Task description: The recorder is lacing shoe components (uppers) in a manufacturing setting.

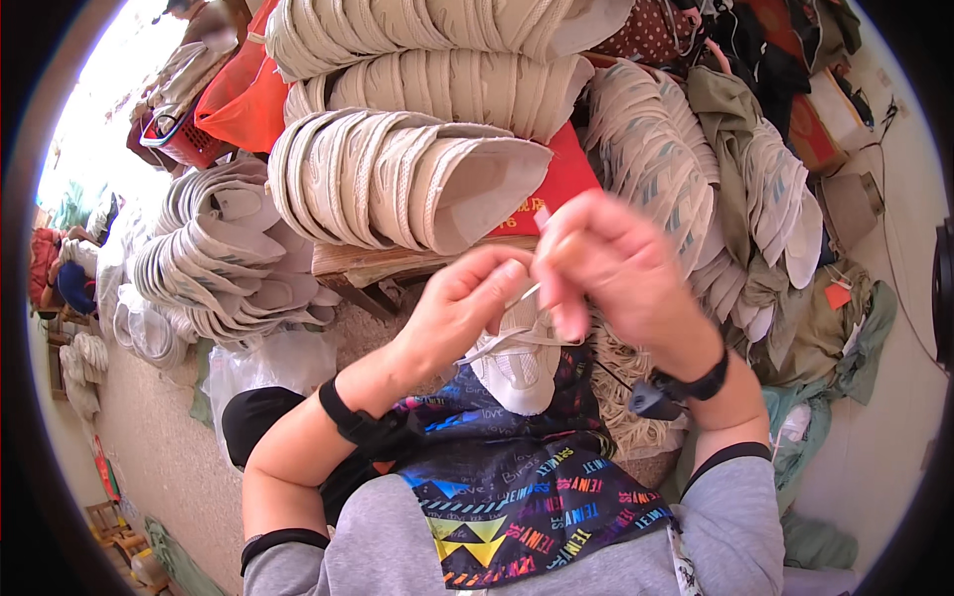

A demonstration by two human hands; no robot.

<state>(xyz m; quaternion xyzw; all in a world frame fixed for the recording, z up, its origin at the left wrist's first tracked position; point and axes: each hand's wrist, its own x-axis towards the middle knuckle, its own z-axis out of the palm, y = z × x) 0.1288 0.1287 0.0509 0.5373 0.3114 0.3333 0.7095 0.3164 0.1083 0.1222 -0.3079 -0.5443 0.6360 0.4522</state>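
A pale cream shoe upper (516, 380) rests on my lap, its toe toward me, over a dark apron (527, 497) with colourful print. White shoelace (530, 292) runs across the upper, and a piece of it shows between my hands. Just above the upper, my left hand (467, 293) is closed, thumb and forefinger pinched on the lace. Close beside it, my right hand (611, 263) is raised and blurred, its fingers curled in a pinch at the lace. The far part of the upper is hidden behind my hands.
Nested cream uppers (348, 179) lie on a wooden stool (348, 260) ahead, beside a red sheet (566, 164). More stacks stand left (199, 258) and right (656, 149). Loose laces (636, 432) hang right of my lap. A clear plastic bag (268, 368) lies at left; a person (184, 70) is far left.
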